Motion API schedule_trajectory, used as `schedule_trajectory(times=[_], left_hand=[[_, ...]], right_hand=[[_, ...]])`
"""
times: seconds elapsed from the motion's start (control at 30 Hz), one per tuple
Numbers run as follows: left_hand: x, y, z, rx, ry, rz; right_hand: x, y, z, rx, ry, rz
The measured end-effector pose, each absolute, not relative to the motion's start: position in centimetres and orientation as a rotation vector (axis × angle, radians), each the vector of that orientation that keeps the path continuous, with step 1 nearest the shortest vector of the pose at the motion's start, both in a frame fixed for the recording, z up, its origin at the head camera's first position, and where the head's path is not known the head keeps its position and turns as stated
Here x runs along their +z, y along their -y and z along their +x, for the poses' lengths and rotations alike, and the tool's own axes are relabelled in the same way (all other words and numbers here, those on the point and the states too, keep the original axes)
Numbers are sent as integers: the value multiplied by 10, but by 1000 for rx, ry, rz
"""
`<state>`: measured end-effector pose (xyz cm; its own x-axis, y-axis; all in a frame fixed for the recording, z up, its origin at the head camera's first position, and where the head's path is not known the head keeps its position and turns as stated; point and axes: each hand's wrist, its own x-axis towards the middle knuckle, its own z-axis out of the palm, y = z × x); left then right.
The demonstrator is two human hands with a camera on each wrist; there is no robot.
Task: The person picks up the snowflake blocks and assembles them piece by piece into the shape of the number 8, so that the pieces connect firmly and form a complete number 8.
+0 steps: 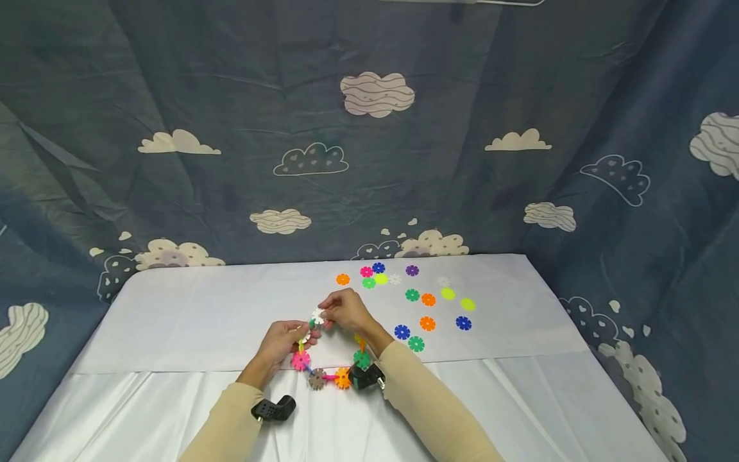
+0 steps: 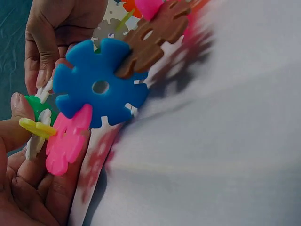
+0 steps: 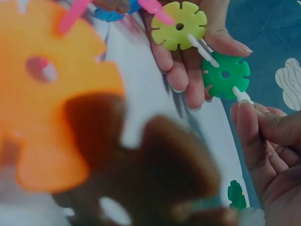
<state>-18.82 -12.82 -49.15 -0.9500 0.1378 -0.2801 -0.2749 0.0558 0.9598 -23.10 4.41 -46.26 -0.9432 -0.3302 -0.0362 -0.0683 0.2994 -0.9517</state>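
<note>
A chain of notched plastic discs in several colours hangs in a loop between the two hands. My left hand (image 1: 281,340) holds its left side, thumb and fingers around the joined green disc (image 3: 225,74), white and yellow disc (image 3: 178,26). The fingertips of my right hand (image 1: 348,310) pinch a white disc (image 1: 317,316), slotted into the green one at the top of the loop. In the left wrist view a pink disc (image 2: 66,141), a blue disc (image 2: 101,82) and a brown disc (image 2: 157,35) follow along the chain. An orange disc (image 3: 51,94) looms close in the right wrist view.
Loose discs of several colours, such as an orange disc (image 1: 428,323) and a blue disc (image 1: 464,323), lie flat at the back and right of the white table (image 1: 202,321). A dark curtain (image 1: 231,96) with clouds stands behind it.
</note>
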Motion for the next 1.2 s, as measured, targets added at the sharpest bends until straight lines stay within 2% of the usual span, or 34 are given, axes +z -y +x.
schedule_trajectory(times=[0.37, 0.67, 0.8, 1.0, 1.2], left_hand=[[-493, 129, -188, 1962, -1988, -88], [-492, 127, -191, 1970, -2028, -219], [-492, 125, -191, 1971, -2044, -241], [-488, 127, -192, 1892, -2128, -244], [-489, 127, -192, 1889, -2094, -240]], right_hand=[[-458, -50, -234, -1582, -2351, -441], [-457, -63, -236, -1377, -2553, -549], [-459, -101, -243, -1404, -2695, -412], [-469, -165, -255, -1288, -2881, 52], [-470, -197, -259, -1138, -2825, 317]])
